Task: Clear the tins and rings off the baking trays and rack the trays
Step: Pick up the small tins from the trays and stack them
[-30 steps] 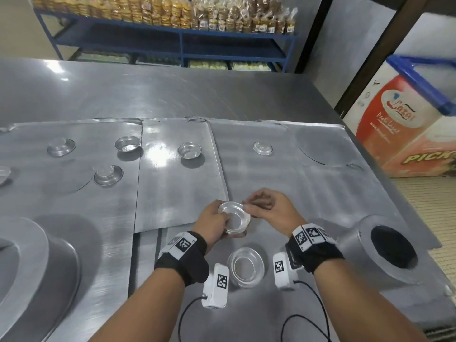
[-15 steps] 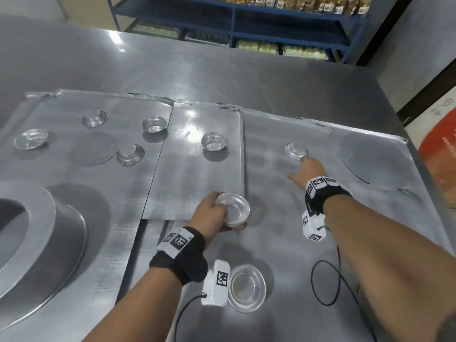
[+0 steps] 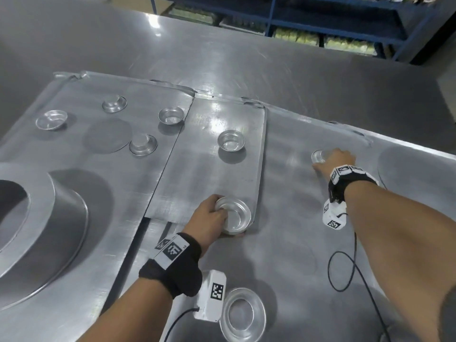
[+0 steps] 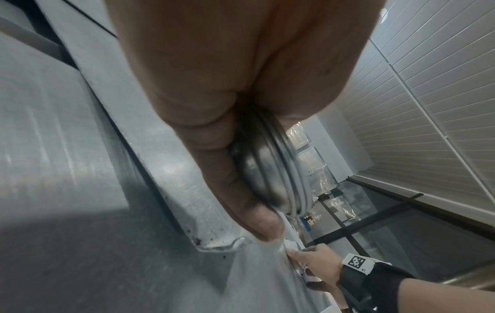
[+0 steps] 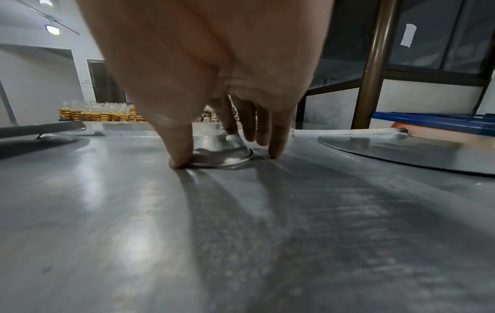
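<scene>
My left hand [image 3: 223, 218] grips a small stack of nested round tins [image 3: 234, 214] at the near corner of the middle baking tray [image 3: 209, 174]; the stack's rims [image 4: 284, 180] show past my fingers. My right hand [image 3: 328, 160] reaches out over the right tray [image 3: 291, 206] to an upside-down small tin [image 3: 318, 155]. Close up, the thumb [image 5: 179, 156] sits at the rim of this tin [image 5: 219, 148] and the fingers curl behind it. More small tins stand on the trays: one [image 3: 231, 143] on the middle tray, several on the left tray [image 3: 74, 174].
A wide-rimmed shallow tin [image 3: 243, 314] lies near my left wrist. A big ring mould [image 3: 42, 213] stands on the left tray, and flat round discs [image 3: 107, 135] [image 3: 419, 176] lie on the left and right trays. Blue shelving [image 3: 333, 23] stands beyond the steel table.
My right hand left the stack and stretched forward and right to the upside-down tin on the right tray. The left hand kept hold of the stack near the middle tray's corner.
</scene>
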